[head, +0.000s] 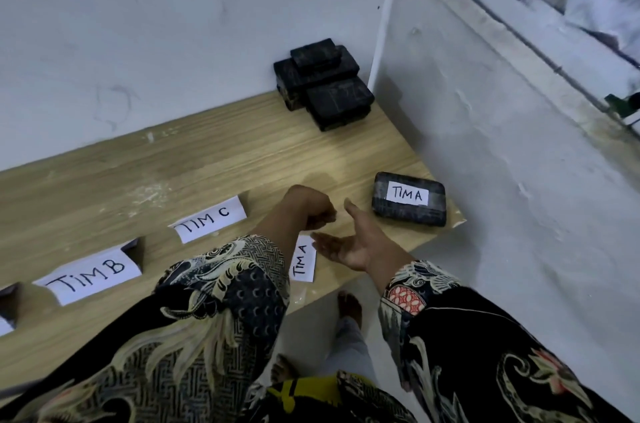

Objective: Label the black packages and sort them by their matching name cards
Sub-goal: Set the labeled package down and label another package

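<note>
A black package labelled "TIM A" (409, 199) lies flat near the table's right edge. A stack of unlabelled black packages (323, 83) sits in the far corner against the wall. White name cards stand along the front: "TIM A" (303, 260), partly hidden by my arms, "TIM C" (209, 217) and "TIM B" (90, 275). My left hand (311, 206) is curled into a loose fist above the "TIM A" card, holding nothing visible. My right hand (349, 242) is open, palm up, just left of the labelled package and apart from it.
The wooden table (173, 163) meets a white wall at the back and a grey concrete wall on the right. Another card edge (5, 322) shows at the far left. My bare feet (349, 306) stand on the floor below the table's front edge.
</note>
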